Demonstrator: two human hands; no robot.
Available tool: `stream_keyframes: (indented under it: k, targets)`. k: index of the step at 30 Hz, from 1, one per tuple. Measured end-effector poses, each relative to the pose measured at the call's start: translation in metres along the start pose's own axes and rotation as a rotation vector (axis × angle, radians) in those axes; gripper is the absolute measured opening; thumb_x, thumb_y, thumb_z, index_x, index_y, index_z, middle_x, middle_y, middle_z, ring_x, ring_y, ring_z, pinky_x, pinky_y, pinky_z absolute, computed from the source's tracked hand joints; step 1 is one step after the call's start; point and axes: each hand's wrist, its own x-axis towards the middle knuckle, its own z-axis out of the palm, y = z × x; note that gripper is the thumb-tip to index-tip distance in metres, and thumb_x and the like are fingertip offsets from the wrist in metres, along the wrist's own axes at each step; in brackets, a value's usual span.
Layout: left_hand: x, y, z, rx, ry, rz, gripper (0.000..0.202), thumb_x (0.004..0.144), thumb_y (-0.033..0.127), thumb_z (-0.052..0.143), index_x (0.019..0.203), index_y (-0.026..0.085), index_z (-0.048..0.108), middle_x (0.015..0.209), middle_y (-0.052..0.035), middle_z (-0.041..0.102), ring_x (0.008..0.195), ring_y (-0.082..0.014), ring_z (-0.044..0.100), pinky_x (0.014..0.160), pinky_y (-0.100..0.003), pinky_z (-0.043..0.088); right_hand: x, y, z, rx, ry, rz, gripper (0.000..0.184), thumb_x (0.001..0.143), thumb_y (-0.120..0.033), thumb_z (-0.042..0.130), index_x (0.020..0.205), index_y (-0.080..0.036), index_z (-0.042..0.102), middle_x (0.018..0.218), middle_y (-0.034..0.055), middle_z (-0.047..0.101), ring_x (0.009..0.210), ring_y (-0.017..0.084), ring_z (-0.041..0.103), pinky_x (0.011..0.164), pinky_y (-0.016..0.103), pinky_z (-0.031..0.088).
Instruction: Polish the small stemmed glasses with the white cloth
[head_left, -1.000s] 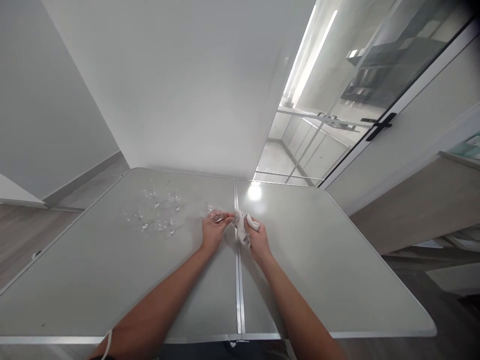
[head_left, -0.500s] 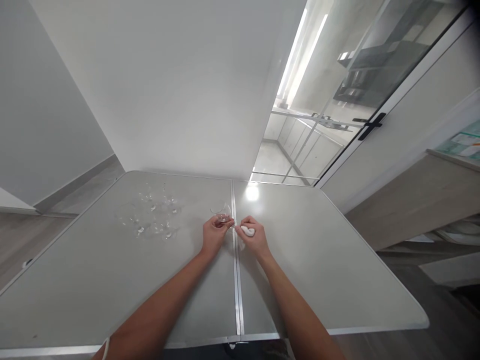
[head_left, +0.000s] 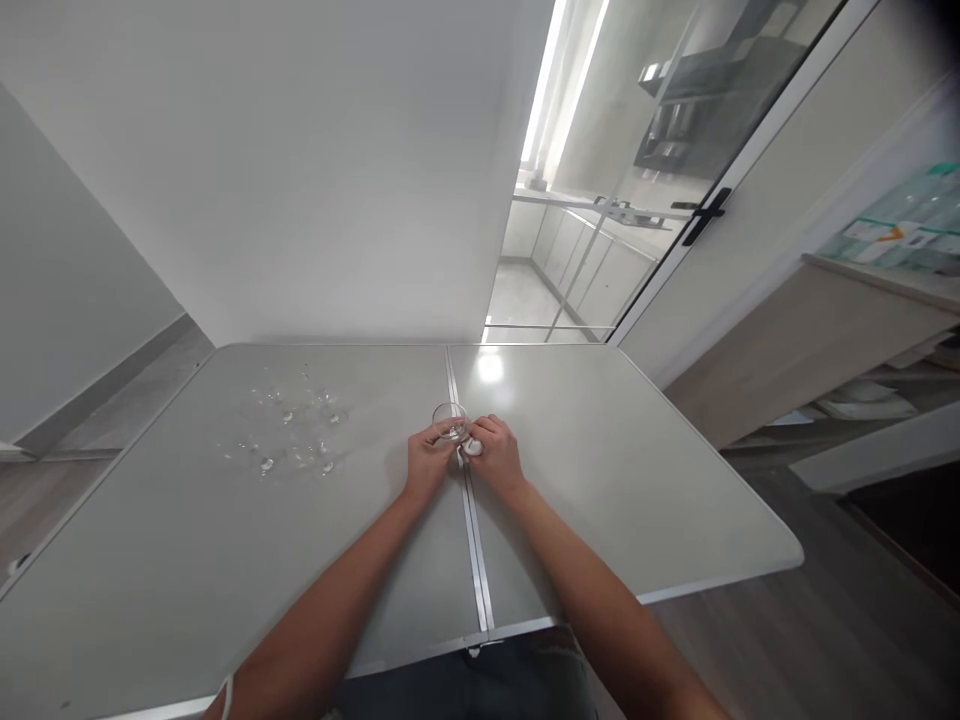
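Both hands together over the table (head_left: 622, 480), close to its metal seam (head_left: 474, 560), roughly mid-depth. Left hand (head_left: 426, 462) closed on a clear glass (head_left: 448, 412), fingers around its lower part; round mouth faces up and toward the viewer. Right hand (head_left: 496, 455) closed on a white cloth (head_left: 472, 447), bunched small, only a bit showing between the fingers. Cloth sits just beside the glass, at its lower right; whether the two touch, cannot tell. Foot of the glass hidden by the fingers. To the left, well apart from the hands, a loose cluster of clear glassware (head_left: 289, 416) on the left half of the table; outlines faint, mostly glints, so count and posture uncertain. Glare patch on the right half, near the far edge. White band (head_left: 228, 695) on the left arm. Beyond the table, a pale wall (head_left: 315, 180); right of it a glazed door (head_left: 600, 200) with a black handle (head_left: 706, 216). Far right, a wooden shelf (head_left: 810, 345) with clear bottles (head_left: 900, 230) on top.
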Motion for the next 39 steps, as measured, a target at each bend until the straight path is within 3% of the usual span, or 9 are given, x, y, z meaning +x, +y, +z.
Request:
stream_keyframes:
  k: [4, 6, 9, 11, 14, 18, 24, 34, 39]
  targets:
    - [-0.001, 0.007, -0.001, 0.066, 0.042, 0.037, 0.031, 0.084, 0.036, 0.072, 0.112, 0.023, 0.074, 0.103, -0.0066, 0.076, 0.095, -0.0211, 0.068, 0.083, -0.032, 0.051, 0.007, 0.028, -0.011, -0.023, 0.090, 0.108, 0.018, 0.090, -0.024, 0.058, 0.082, -0.021, 0.075, 0.079, 0.0072, 0.070, 0.080, 0.022, 0.057, 0.073, 0.030, 0.040]
    - [-0.001, 0.011, -0.002, 0.113, 0.053, 0.016, 0.022, 0.090, 0.041, 0.064, 0.100, 0.022, 0.071, 0.089, -0.0038, 0.072, 0.083, -0.0177, 0.065, 0.073, -0.028, 0.046, 0.015, 0.050, -0.019, -0.025, 0.133, 0.226, 0.026, 0.091, -0.033, 0.058, 0.076, -0.020, 0.075, 0.075, 0.0076, 0.070, 0.076, 0.021, 0.060, 0.070, 0.029, 0.041]
    - [-0.002, 0.013, -0.003, 0.179, -0.014, -0.040, 0.035, 0.095, 0.046, 0.053, 0.074, 0.020, 0.058, 0.066, 0.0017, 0.056, 0.062, -0.0131, 0.048, 0.062, -0.026, 0.036, 0.030, 0.083, -0.033, -0.027, 0.089, 0.399, 0.031, 0.086, -0.041, 0.063, 0.069, -0.017, 0.075, 0.067, 0.0073, 0.070, 0.068, 0.020, 0.062, 0.065, 0.027, 0.041]
    - [-0.002, 0.012, -0.003, 0.211, -0.043, -0.061, 0.041, 0.095, 0.048, 0.052, 0.067, 0.019, 0.048, 0.060, 0.0038, 0.044, 0.058, -0.0120, 0.038, 0.059, -0.026, 0.031, 0.039, 0.101, -0.039, -0.019, 0.025, 0.476, 0.033, 0.082, -0.042, 0.066, 0.066, -0.015, 0.075, 0.060, 0.0060, 0.067, 0.064, 0.020, 0.063, 0.062, 0.026, 0.041]
    - [-0.001, 0.008, -0.003, 0.233, -0.045, -0.070, 0.042, 0.094, 0.049, 0.052, 0.066, 0.020, 0.042, 0.060, 0.0044, 0.037, 0.059, -0.0120, 0.034, 0.058, -0.026, 0.028, 0.049, 0.116, -0.042, -0.003, -0.015, 0.529, 0.032, 0.080, -0.041, 0.066, 0.068, -0.013, 0.076, 0.056, 0.0040, 0.066, 0.065, 0.021, 0.065, 0.060, 0.024, 0.043]
    - [0.000, 0.003, -0.003, 0.227, -0.025, -0.073, 0.041, 0.095, 0.048, 0.051, 0.066, 0.020, 0.040, 0.062, 0.0042, 0.035, 0.059, -0.0121, 0.032, 0.058, -0.026, 0.027, 0.058, 0.121, -0.035, -0.007, -0.024, 0.538, 0.028, 0.079, -0.038, 0.068, 0.078, -0.012, 0.079, 0.059, 0.0050, 0.069, 0.070, 0.021, 0.068, 0.062, 0.024, 0.047]
    - [0.000, 0.002, -0.003, 0.218, -0.020, -0.083, 0.040, 0.094, 0.046, 0.051, 0.066, 0.020, 0.040, 0.062, 0.0041, 0.033, 0.060, -0.0123, 0.031, 0.059, -0.026, 0.027, 0.066, 0.126, -0.026, -0.022, -0.042, 0.554, 0.022, 0.079, -0.035, 0.069, 0.077, -0.015, 0.079, 0.067, 0.0076, 0.074, 0.076, 0.022, 0.071, 0.067, 0.023, 0.049]
    - [0.000, 0.004, -0.003, 0.211, -0.028, -0.077, 0.041, 0.095, 0.046, 0.051, 0.066, 0.020, 0.040, 0.062, 0.0043, 0.034, 0.060, -0.0121, 0.031, 0.059, -0.026, 0.026, 0.064, 0.127, -0.025, -0.059, -0.056, 0.588, 0.024, 0.080, -0.037, 0.067, 0.077, -0.017, 0.079, 0.073, 0.0061, 0.075, 0.074, 0.019, 0.069, 0.065, 0.021, 0.046]
    - [0.001, 0.000, -0.003, 0.211, -0.021, -0.073, 0.039, 0.094, 0.045, 0.051, 0.066, 0.020, 0.044, 0.061, 0.0043, 0.038, 0.060, -0.0121, 0.034, 0.060, -0.026, 0.028, 0.056, 0.122, -0.038, -0.078, -0.070, 0.607, 0.027, 0.077, -0.042, 0.069, 0.084, -0.018, 0.080, 0.082, 0.0089, 0.078, 0.076, 0.021, 0.069, 0.066, 0.023, 0.045]
